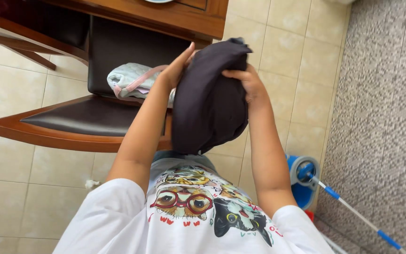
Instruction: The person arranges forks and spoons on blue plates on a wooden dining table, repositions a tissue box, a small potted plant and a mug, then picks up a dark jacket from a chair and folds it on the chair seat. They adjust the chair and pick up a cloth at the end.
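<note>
I hold a dark brown, nearly black garment (210, 101) up in front of my chest with both hands. My left hand (177, 68) presses flat against its left side, fingers pointing up. On the right side, my right hand (245, 80) grips the bunched cloth near the top. The garment hangs folded down to about waist height. I wear a white T-shirt (189, 216) with a cat print.
A wooden chair (71, 124) with a dark seat stands at the left, carrying a folded pale cloth with pink trim (130, 80). A wooden table (165, 16) is above it. A blue mop bucket (304, 181) and mop handle (353, 211) sit at the right by a grey mosaic wall.
</note>
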